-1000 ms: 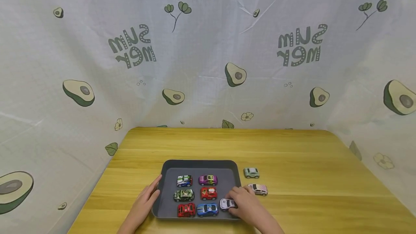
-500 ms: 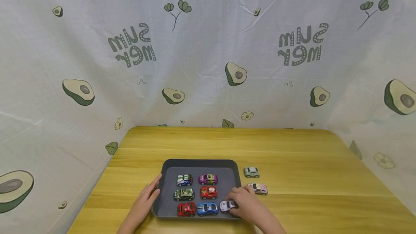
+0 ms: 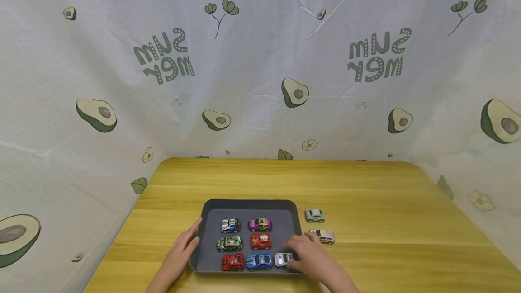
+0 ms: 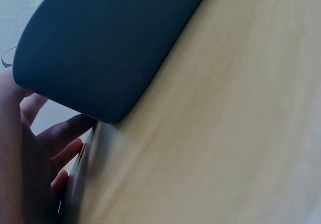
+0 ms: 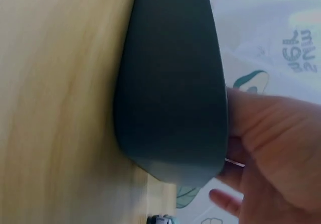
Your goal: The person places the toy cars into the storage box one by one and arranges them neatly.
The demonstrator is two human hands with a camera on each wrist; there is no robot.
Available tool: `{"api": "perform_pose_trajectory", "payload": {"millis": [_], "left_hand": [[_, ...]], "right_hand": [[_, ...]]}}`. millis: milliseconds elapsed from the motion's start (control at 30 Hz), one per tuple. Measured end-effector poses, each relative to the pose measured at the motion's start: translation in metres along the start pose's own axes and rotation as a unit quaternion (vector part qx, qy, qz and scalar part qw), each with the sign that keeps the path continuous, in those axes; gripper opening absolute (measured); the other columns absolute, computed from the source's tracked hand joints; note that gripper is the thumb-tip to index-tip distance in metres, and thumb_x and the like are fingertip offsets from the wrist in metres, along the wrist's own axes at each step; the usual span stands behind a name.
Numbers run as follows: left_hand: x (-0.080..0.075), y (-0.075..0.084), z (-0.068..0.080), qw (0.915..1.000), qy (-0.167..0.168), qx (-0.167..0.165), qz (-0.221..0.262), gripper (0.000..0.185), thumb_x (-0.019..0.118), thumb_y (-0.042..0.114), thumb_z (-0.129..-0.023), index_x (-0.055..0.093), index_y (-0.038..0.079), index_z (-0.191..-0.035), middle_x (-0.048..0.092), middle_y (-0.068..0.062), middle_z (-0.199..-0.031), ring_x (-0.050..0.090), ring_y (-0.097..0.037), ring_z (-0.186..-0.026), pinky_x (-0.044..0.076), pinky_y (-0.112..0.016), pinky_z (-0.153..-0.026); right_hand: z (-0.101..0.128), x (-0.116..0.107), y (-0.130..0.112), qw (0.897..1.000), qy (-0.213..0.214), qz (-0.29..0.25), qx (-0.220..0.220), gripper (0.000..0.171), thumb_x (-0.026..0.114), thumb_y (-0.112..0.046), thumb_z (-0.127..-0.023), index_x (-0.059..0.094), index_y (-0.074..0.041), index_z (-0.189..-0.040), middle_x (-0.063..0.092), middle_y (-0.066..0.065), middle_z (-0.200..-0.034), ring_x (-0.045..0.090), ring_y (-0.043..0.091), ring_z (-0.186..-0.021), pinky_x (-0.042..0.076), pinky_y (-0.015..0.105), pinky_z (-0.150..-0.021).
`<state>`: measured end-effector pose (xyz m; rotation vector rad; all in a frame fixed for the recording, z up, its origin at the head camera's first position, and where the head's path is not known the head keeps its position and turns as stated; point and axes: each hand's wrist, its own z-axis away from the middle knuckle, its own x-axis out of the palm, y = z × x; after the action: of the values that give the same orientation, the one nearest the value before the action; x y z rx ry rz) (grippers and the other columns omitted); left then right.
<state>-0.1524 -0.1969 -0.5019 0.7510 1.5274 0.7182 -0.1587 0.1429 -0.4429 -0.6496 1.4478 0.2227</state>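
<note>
My right hand (image 3: 311, 257) is curled over the white toy car (image 3: 282, 259) at the near right corner of the grey tray (image 3: 248, 204), fingertips pinching it while it sits on the tray floor just right of the blue car (image 3: 258, 261). From my right wrist I see only the tray's dark outer wall (image 5: 170, 93) with my fingers (image 5: 273, 148) bent over its rim. My left hand (image 3: 181, 250) lies with straight, relaxed fingers against the tray's left edge, palm on the wooden table (image 3: 366, 193); it holds nothing. The left wrist view shows the same dark wall (image 4: 105, 43) and my loose fingers (image 4: 60, 133) beside it.

Left of the blue car is a red car (image 3: 233, 262). The middle row has a green car (image 3: 229, 243) and a second red car (image 3: 261, 241); the far row has a green-and-white car (image 3: 230, 225) and a purple car (image 3: 260, 224). Off the tray to the right, on the table, are a pink-and-white car (image 3: 324, 236) near my knuckles and a pale green car (image 3: 314, 215) beyond it. A cloth printed with avocados (image 3: 295, 92) hangs all round
</note>
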Motion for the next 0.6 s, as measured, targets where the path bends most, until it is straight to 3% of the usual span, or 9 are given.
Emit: {"api": "perform_pose_trajectory", "payload": {"millis": [300, 433, 600], "left_hand": [[0.000, -0.001, 0.000, 1.0000, 0.004, 0.006, 0.000, 0.044, 0.045, 0.035, -0.095, 0.039, 0.029, -0.138, 0.047, -0.011, -0.136, 0.048, -0.029, -0.123, 0.035, -0.051, -0.101], [-0.001, -0.001, 0.000, 0.9999, 0.009, 0.010, -0.004, 0.044, 0.045, 0.034, -0.095, 0.040, 0.029, -0.138, 0.048, -0.010, -0.135, 0.049, -0.028, -0.122, 0.036, -0.050, -0.101], [-0.001, 0.002, 0.001, 0.9998, 0.008, 0.017, -0.003, 0.044, 0.045, 0.033, -0.095, 0.040, 0.026, -0.138, 0.049, -0.013, -0.135, 0.050, -0.030, -0.121, 0.036, -0.053, -0.099]], "right_hand": [[0.000, -0.006, 0.004, 0.992, 0.107, -0.065, 0.006, 0.045, 0.070, -0.030, -0.077, 0.060, -0.013, -0.116, 0.062, 0.004, -0.114, 0.055, 0.026, -0.109, 0.035, 0.054, -0.097], [0.001, -0.004, 0.006, 0.976, 0.198, -0.088, -0.006, 0.051, 0.073, -0.028, -0.074, 0.057, -0.012, -0.120, 0.060, 0.006, -0.118, 0.054, 0.030, -0.111, 0.041, 0.054, -0.092], [0.001, -0.004, 0.014, 0.952, 0.298, -0.066, -0.040, 0.058, 0.078, -0.023, -0.067, 0.058, -0.010, -0.119, 0.063, 0.005, -0.114, 0.057, 0.025, -0.105, 0.047, 0.048, -0.085]]}}
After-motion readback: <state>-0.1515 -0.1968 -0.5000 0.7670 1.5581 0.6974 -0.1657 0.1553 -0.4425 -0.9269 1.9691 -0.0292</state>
